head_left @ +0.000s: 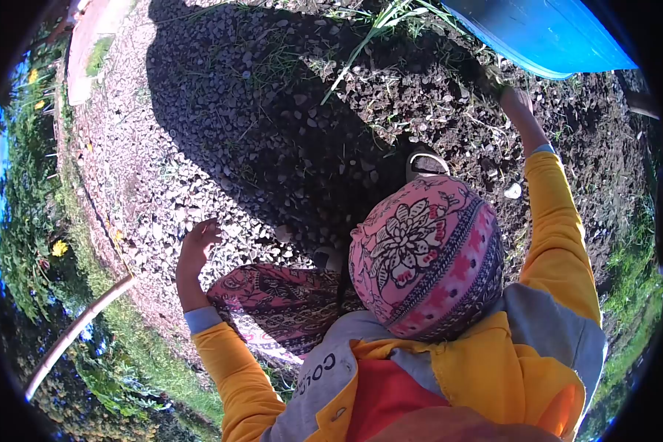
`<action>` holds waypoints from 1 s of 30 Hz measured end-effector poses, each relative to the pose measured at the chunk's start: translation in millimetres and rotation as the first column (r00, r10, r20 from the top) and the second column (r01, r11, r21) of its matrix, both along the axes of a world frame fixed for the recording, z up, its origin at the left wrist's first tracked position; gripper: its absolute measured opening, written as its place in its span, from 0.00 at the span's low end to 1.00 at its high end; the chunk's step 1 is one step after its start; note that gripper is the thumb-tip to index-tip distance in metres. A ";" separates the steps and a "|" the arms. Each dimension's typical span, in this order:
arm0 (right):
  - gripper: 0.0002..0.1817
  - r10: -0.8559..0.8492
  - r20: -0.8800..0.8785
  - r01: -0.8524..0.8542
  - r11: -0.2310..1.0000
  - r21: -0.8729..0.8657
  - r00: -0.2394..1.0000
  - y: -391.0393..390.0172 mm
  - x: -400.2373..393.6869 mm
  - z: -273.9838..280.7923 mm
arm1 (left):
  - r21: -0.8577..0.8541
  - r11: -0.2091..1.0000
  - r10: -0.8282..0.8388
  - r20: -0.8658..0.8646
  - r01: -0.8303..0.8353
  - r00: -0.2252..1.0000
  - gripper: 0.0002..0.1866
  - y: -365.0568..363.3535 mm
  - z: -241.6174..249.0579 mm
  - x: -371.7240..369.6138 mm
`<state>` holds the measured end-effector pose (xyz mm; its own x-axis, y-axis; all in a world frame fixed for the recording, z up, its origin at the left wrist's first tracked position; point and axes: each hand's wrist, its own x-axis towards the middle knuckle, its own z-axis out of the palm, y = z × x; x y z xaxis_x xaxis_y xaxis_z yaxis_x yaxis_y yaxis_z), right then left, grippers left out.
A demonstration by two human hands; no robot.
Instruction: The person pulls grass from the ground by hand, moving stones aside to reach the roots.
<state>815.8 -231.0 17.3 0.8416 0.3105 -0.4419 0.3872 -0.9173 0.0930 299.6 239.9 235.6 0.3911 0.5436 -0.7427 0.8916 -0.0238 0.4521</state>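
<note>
On the left, my left hand (196, 249) hangs over the gravel beside my patterned trouser knee (272, 302). Its fingers are loosely bent and a little apart, with nothing seen in them. My right arm reaches far forward, and my right hand (517, 103) is low at the soil just below the blue plastic container (560, 37). Those fingers look closed, partly in shadow, around something pale and greenish (492, 76) that I cannot make out. Long green grass blades (368, 40) stand to the left of that hand.
Gravel (125, 162) covers the left side and dark, crumbly soil (449, 103) the right. My shoe (426, 163) shows beyond my knee (427, 258). A curved wooden pole (81, 335) stands at lower left. A white stone (513, 191) lies near my right arm.
</note>
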 end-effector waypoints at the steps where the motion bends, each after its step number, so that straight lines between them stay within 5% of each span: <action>1: 0.14 0.049 0.048 -0.052 0.996 0.069 0.998 -4.8 -7.7 -5.5 | 0.011 1.000 -0.020 0.001 0.020 1.000 0.22 3.7 0.4 0.6; 5: 0.12 0.091 -0.117 -0.073 0.986 0.150 0.989 24.4 -23.3 8.6 | 0.032 0.999 -0.019 -0.039 0.021 0.999 0.21 -13.2 12.9 17.1; 6: 0.11 0.327 -0.072 -0.300 0.920 0.252 0.942 53.6 -53.8 40.5 | 0.004 1.000 0.002 -0.011 -0.002 1.000 0.21 -9.5 7.6 9.1; 8: 0.17 0.472 -0.017 -0.438 0.831 0.344 0.881 65.0 -58.5 3.8 | 0.024 0.999 -0.026 -0.020 0.026 0.999 0.21 -7.0 4.7 5.2; 11: 0.18 0.340 -0.042 -0.296 0.868 0.400 0.940 89.4 -48.3 3.3 | 0.012 0.999 -0.049 -0.017 0.049 0.999 0.22 -2.6 0.8 4.3; 12: 0.17 0.174 -0.160 -0.108 0.930 0.352 0.972 95.6 -32.8 -17.3 | 0.015 0.999 -0.045 -0.024 0.045 0.999 0.22 -3.4 0.5 6.3; 14: 0.13 0.446 0.228 -0.477 0.872 0.106 0.865 102.5 -16.2 -40.5 | 0.013 1.000 -0.012 -0.026 0.012 1.000 0.21 -5.4 1.7 9.5; 17: 0.10 0.391 0.090 -0.394 0.919 0.008 0.916 107.9 -5.4 -30.2 | 0.002 0.999 -0.044 0.008 0.044 0.999 0.21 -3.7 2.2 6.3; 20: 0.10 0.471 0.185 -0.476 0.879 -0.021 0.862 94.9 2.3 -44.7 | -0.038 0.999 0.006 0.068 -0.003 0.998 0.21 -4.3 -1.0 2.7; 27: 0.10 0.323 0.069 -0.329 0.903 0.276 0.944 89.2 -3.1 -41.2 | 0.047 0.996 -0.077 0.006 0.076 0.997 0.22 -4.6 -1.8 5.9; 30: 0.10 0.300 -0.078 -0.259 0.907 0.332 0.951 90.8 -25.4 -26.8 | -0.028 0.999 0.038 0.057 -0.036 0.998 0.21 3.8 -7.9 -7.1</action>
